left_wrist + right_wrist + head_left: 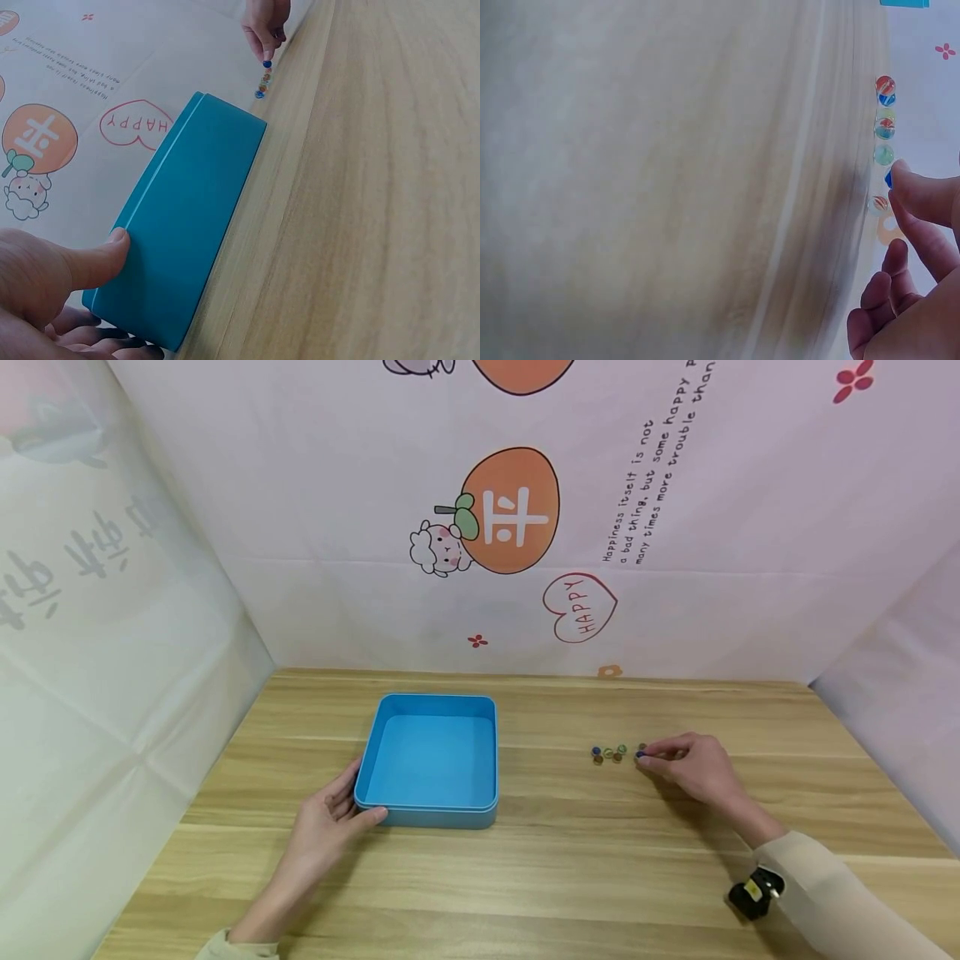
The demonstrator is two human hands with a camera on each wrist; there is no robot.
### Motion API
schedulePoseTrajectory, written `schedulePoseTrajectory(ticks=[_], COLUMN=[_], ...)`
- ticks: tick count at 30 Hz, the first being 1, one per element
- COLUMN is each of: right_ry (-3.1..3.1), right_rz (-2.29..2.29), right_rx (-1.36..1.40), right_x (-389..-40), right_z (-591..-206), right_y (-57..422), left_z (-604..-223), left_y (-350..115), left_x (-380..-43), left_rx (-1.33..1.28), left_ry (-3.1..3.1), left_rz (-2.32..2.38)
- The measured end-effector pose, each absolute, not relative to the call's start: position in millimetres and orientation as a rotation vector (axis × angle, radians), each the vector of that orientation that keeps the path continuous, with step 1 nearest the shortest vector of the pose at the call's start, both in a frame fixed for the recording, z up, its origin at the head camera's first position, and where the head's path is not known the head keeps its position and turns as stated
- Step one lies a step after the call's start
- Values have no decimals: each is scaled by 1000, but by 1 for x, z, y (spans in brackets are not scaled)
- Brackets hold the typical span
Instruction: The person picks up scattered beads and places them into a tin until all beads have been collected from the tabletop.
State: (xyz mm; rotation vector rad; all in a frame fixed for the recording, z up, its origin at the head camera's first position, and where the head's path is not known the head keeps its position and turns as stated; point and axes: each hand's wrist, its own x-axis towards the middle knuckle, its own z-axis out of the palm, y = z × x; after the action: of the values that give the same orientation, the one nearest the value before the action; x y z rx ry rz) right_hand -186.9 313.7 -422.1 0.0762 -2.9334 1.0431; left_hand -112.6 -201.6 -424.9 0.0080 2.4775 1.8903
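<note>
A square blue box with no lid sits left of centre on the table, its inside bare. My left hand grips its near left corner, thumb on the front wall and fingers along the left side. Well to the right, my right hand pinches a dark blue marble between thumb and forefinger, close over the tabletop. Beside those fingertips lies a clear marble with orange swirls. Several more glass marbles, among them a green one and a red one, are grouped to the left of the right hand.
The wooden table ends at a printed white cloth behind, and more cloth hangs on both sides. A small black camera is worn at the right wrist. Bare wood lies between box and marbles.
</note>
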Motion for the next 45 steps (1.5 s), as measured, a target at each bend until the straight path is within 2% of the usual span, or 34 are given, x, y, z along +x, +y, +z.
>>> schedulePoseTrajectory(ticks=[45], right_ry=[-2914], right_rz=[1212], right_rx=[31], right_x=[-188], right_z=[-413], right_y=[310], left_z=[-424], left_y=[-201], left_x=[-112], left_rx=[-17], left_ry=[2510], left_rz=[1847])
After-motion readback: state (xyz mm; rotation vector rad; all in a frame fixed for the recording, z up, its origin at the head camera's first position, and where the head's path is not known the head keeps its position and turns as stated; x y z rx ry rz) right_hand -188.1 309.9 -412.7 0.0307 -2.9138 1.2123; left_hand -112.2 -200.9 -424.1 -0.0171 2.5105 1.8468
